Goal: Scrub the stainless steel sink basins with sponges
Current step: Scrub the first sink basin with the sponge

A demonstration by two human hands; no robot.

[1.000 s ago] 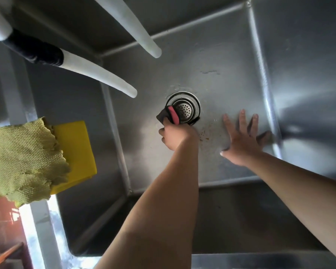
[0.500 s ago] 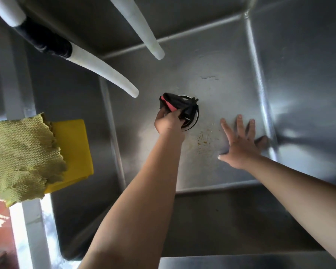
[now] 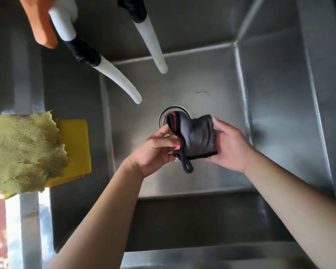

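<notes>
The dark scrubbing pad [image 3: 196,137] is gripped by both the left hand [image 3: 153,152] and the right hand [image 3: 229,144] above the drain [image 3: 164,115]; it should be refolded flat before the basin floor [image 3: 211,105] is scrubbed.

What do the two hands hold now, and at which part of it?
Both hold one dark grey scrubbing pad above the drain: the left hand pinches its left edge, the right hand grips its right side.
</notes>
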